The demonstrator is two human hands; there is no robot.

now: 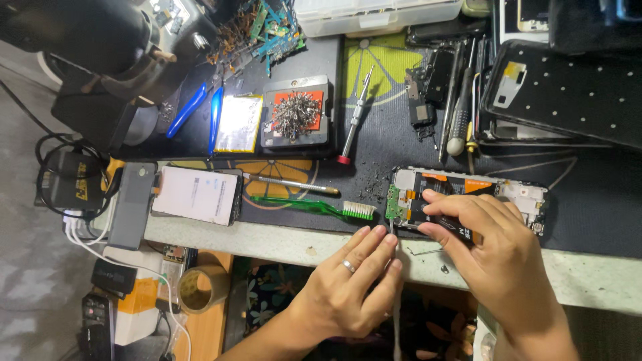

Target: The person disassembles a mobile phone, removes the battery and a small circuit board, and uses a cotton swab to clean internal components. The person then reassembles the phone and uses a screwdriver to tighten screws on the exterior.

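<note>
An opened phone (508,190) lies back up on the dark mat, its battery and small green board exposed. My right hand (491,251) rests on it, fingertips pressing the black battery near the left end. My left hand (351,284), with a ring on one finger, is closed around a thin metal tool (396,314) whose tip reaches the phone's green board (392,202). Just left of that lies a green toothbrush (314,207).
A phone with a white screen (195,194), a metal spudger (294,183), a red-tipped screwdriver (354,117), a tray of screws (296,115), blue pliers (200,110), a black back cover (568,90) and a roll of tape (202,287) surround the work spot.
</note>
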